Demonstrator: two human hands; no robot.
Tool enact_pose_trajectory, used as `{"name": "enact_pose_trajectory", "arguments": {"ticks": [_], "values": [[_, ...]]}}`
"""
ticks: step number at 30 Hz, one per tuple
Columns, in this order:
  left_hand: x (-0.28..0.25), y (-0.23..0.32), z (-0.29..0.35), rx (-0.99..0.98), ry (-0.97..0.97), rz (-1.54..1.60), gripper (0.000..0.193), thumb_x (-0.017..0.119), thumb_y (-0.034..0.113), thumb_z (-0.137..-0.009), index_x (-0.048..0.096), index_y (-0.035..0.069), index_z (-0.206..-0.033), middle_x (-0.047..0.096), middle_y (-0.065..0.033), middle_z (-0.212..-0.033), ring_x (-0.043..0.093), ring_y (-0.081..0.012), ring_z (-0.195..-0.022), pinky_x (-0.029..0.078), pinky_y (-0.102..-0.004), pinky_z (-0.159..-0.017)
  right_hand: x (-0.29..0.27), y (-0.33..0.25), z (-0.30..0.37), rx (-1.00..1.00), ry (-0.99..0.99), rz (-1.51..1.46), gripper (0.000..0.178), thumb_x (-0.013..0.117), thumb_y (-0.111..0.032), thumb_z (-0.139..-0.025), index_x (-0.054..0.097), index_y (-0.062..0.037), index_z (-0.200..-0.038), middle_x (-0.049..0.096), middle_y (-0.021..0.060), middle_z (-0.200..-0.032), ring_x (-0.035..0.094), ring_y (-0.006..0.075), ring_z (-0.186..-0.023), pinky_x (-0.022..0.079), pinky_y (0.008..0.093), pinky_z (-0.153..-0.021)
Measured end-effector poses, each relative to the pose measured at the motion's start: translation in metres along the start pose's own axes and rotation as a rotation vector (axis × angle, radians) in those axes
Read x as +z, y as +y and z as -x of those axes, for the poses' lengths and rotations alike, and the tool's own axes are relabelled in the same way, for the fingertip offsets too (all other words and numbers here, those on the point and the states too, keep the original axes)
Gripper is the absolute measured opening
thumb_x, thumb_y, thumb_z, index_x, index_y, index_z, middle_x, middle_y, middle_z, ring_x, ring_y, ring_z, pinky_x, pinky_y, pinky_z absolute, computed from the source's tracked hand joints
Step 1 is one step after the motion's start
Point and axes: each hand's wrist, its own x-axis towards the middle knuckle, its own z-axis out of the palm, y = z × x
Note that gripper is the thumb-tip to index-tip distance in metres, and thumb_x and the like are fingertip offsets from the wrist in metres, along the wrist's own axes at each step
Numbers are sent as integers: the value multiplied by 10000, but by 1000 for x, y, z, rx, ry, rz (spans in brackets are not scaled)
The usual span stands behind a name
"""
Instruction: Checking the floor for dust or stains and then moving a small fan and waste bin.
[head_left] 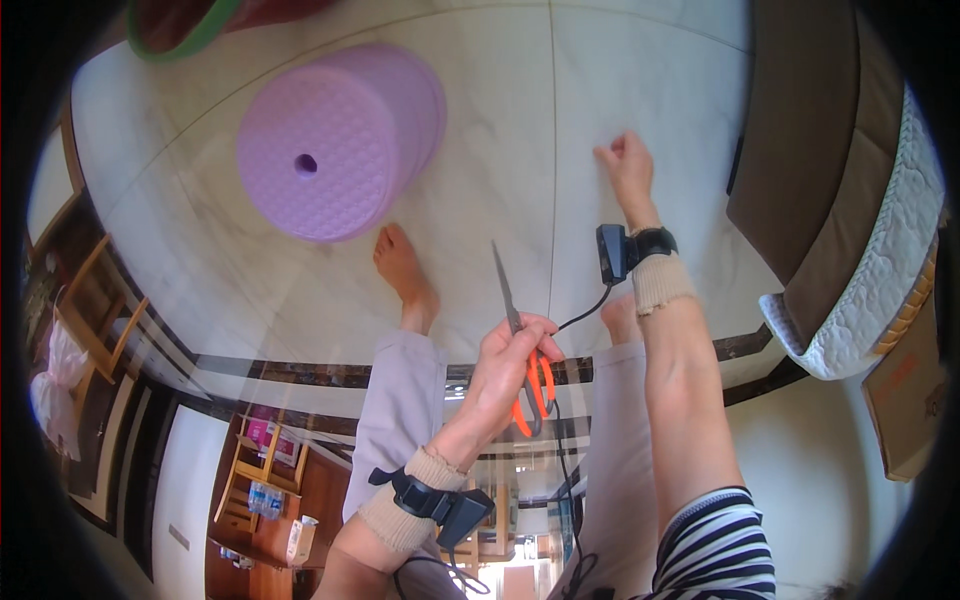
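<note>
My left hand [510, 355] is closed around a pair of scissors [506, 290]. Their dark blades point up and away from me with the tips together, and the orange and grey handles hang below my fingers. Farther forward, my right hand [630, 168] reaches out over the pale floor, its fingers curled together as in a pinch. Anything between those fingers is too small or hidden to make out. Each wrist carries a black strapped device over a beige cuff, and a black cable runs from the right wrist device [612, 253] past my left hand.
A purple round stool [320, 150] with a hole in its top stands on the tiled floor [500, 130], left of centre. A brown padded bed side [800, 140] with a white quilted edge is at right. My bare left foot [405, 270] rests near the stool; a green-rimmed red container [180, 40] is at upper left.
</note>
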Motion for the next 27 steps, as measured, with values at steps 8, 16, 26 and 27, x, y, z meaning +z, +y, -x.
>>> {"name": "enact_pose_trajectory", "arguments": {"ticks": [8,16,26,27], "values": [[-1,1,-1,-11,5,-6,199,410,139,-938,541,-3,-985,624,-71,-735,575,-91,-583,493,-214,-527,1,-6,11,-146,25,188,323,772,-208,-691,527,-35,-811,567,139,-833,561,327,-786,452,417,-659],[0,4,-2,-23,15,11,189,410,128,-933,539,-4,-975,623,-79,-730,577,-101,-571,494,-223,-527,-6,-4,-1,41,10,102,342,771,-274,-685,550,-41,-803,618,138,-818,588,328,-775,462,427,-671],[3,-3,-8,-9,-10,-14,189,412,132,-931,537,-6,-969,622,-88,-735,584,-119,-578,498,-230,-532,14,19,9,471,24,-34,427,755,-396,-691,596,-14,-796,653,146,-746,640,286,-688,495,398,-633],[1,-3,-4,-5,6,-9,190,412,132,-932,538,-5,-971,622,-88,-734,584,-119,-577,497,-227,-532,18,12,14,604,-16,-186,433,746,-387,-710,603,12,-799,654,149,-735,648,271,-647,504,384,-604]]}}
